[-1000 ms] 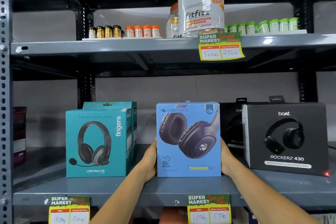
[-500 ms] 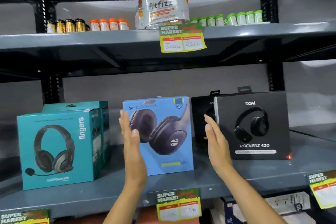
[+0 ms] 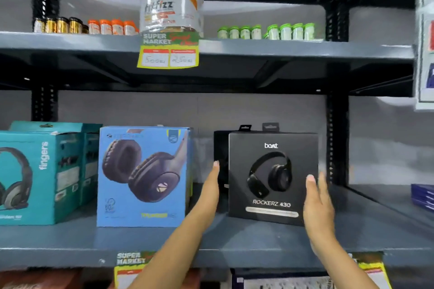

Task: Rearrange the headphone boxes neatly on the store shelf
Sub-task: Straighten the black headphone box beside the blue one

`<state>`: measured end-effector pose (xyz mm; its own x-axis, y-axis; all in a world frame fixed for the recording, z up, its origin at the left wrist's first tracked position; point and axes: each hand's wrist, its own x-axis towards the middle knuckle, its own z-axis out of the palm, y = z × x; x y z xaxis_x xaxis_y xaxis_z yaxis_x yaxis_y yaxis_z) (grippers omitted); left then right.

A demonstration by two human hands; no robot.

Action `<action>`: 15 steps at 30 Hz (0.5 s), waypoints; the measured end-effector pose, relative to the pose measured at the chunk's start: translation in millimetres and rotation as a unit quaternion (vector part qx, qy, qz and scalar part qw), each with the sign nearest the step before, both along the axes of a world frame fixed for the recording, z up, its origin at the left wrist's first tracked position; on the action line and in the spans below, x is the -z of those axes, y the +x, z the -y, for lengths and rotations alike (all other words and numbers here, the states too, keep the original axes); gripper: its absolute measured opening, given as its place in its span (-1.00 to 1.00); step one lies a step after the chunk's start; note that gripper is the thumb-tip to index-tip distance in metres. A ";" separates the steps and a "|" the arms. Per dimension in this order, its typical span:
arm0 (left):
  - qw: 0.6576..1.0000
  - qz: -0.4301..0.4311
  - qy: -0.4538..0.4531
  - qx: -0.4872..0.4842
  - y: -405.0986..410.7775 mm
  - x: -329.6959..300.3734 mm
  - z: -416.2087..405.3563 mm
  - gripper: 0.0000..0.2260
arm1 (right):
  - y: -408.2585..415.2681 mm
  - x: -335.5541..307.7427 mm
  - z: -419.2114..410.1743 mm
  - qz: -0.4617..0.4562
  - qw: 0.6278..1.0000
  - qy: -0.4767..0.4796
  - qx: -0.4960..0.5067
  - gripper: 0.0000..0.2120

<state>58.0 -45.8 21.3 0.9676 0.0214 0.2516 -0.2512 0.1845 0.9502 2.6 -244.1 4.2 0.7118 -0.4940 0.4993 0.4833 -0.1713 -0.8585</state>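
Three kinds of headphone boxes stand on the grey shelf point(image 3: 70, 241). A teal Fingers box point(image 3: 35, 176) is at the left with a second teal box behind it. A blue Zebronics box point(image 3: 143, 176) stands in the middle. A black boAt Rockerz box point(image 3: 272, 176) stands to the right, angled slightly, with another black box point(image 3: 220, 148) behind it. My left hand point(image 3: 211, 190) is open, fingers straight, just left of the black box. My right hand point(image 3: 317, 202) is open at the box's right edge, partly covering its lower right corner. Neither hand grips anything.
The upper shelf point(image 3: 281, 48) carries a large Fitfizz jar point(image 3: 171, 0) and rows of small bottles point(image 3: 265, 31). Yellow price tags point(image 3: 169, 51) hang from the shelf edges. Dark blue items point(image 3: 422, 196) lie at the far right. Black uprights point(image 3: 337, 138) frame the bay.
Both hands let go of the blue box and moved right to flank the black boAt box. The view also shifted to the right.
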 end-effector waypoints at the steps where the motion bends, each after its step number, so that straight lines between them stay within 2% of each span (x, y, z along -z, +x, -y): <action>1: 0.999 -0.023 -0.028 0.000 10.2 -2.2 -0.2 -0.48 | 1.0 1.0 -0.7 -0.004 1.000 -0.003 -0.005 -0.50; 3: 0.996 -0.050 -0.073 0.008 26.4 -8.2 0.0 -0.49 | 2.4 4.3 -3.7 0.004 1.000 -0.008 -0.010 -0.56; 6: 0.992 -0.085 -0.094 -0.015 44.5 -14.9 -4.0 -0.51 | 10.7 4.0 -3.1 0.014 0.998 0.021 -0.051 -0.72; 9: 0.988 -0.098 -0.118 -0.012 61.9 -14.0 -8.8 -0.47 | 37.5 -5.4 4.9 -0.058 0.995 0.062 -0.058 -0.77; 12: 0.981 -0.133 -0.139 -0.028 78.3 -3.8 -5.0 -0.45 | 65.9 -11.2 9.2 -0.204 0.955 0.161 -0.144 -0.51; 15: 0.975 -0.160 -0.149 -0.043 96.5 4.6 -2.5 -0.44 | 72.9 -13.7 11.9 -0.253 0.928 0.191 -0.194 -0.40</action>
<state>154.5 -43.2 16.7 0.9869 0.1320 -0.0923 0.0224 0.4550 0.8902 75.5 -255.9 17.8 0.9687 -0.2239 -0.1068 -0.0371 0.2948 -0.9548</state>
